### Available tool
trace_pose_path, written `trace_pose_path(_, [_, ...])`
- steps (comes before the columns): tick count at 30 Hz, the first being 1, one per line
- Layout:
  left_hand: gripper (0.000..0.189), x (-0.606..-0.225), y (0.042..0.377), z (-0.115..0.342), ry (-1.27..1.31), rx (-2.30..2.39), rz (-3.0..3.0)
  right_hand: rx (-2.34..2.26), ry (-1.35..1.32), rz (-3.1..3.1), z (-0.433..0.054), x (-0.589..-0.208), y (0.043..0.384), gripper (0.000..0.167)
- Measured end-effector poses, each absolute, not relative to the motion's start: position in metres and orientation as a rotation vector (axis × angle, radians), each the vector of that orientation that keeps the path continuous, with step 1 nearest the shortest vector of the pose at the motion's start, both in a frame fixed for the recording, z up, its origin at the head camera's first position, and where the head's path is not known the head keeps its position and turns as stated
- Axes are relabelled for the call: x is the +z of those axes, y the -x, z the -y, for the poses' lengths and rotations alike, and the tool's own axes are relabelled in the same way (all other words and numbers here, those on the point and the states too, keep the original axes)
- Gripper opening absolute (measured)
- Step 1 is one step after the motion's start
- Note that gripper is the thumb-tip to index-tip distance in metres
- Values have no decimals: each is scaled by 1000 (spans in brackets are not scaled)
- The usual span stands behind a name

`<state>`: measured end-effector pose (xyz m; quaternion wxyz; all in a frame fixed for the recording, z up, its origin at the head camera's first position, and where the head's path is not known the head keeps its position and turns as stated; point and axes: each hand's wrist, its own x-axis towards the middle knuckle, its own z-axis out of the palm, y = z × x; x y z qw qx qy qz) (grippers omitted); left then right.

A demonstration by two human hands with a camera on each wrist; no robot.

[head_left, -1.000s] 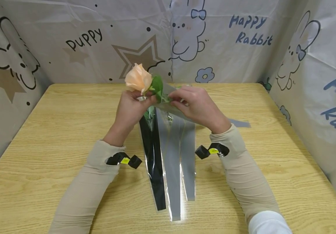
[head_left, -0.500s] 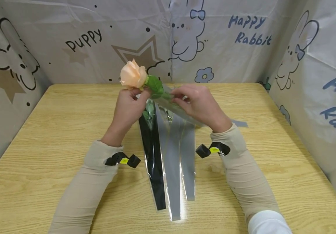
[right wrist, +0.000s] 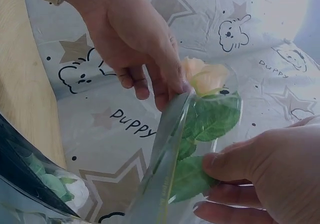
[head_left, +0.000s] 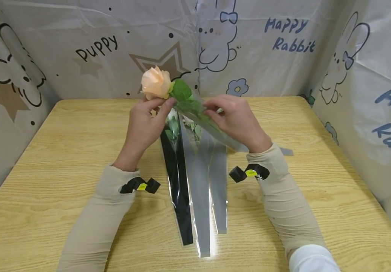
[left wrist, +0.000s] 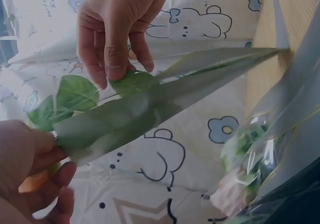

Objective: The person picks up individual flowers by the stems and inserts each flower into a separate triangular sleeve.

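A peach rose (head_left: 155,83) with green leaves is held above the table, its lower part inside a grey and clear flower sleeve (head_left: 229,139). The sleeve slants down to the right, behind my right wrist. With thumb and finger, my left hand (head_left: 144,124) pinches the sleeve's open edge just under the bloom. My right hand (head_left: 234,119) is lower along the sleeve; its thumb and fingers pinch a leaf (right wrist: 187,179) at the edge of the film. Another leaf (right wrist: 217,116) stands close to the bloom in the right wrist view.
A black sleeve (head_left: 180,189) and two grey sleeves (head_left: 200,196) lie side by side on the wooden table (head_left: 79,151). A white flower (right wrist: 75,191) and a pale pink flower (left wrist: 230,194) show inside wrapped sleeves. A printed cloth (head_left: 96,22) encloses the back and sides.
The rose has risen slightly and shifted left with my left hand. My right hand has moved a little to the right along the sleeve, and more of the leaves shows.
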<state>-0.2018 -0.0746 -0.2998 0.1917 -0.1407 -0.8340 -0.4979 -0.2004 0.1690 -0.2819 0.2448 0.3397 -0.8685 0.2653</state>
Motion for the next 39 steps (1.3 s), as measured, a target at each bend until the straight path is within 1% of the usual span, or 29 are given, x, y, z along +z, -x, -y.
trace_pose_path(3, [30,-298,201,77,438,-1299,2382,733,-889,2366,-172,-282,202,17])
trace_pose_path(8, [25,-293,201,86,402,-1328,2326,735,-858,2355,-175,-280,202,16])
trace_pose_path(15, [32,-283,199,104,236,-1418,2266,735,-850,2362,-174,-277,202,16])
trace_pose_path(20, [25,-280,199,111,118,-1456,2241,735,-861,2362,-173,-277,201,15])
trace_pose_path(22, [25,-279,199,111,116,-1466,2240,736,-872,2358,-173,-278,201,15])
trace_pose_path(26, [36,-278,199,109,145,-1483,2250,741,-899,2346,-173,-279,201,14])
trace_pose_path(28, [38,-278,199,108,152,-1485,2248,744,-908,2342,-172,-279,200,15])
trace_pose_path(39, [31,-279,199,106,154,-1535,2163,738,-942,2391,-167,-281,200,15])
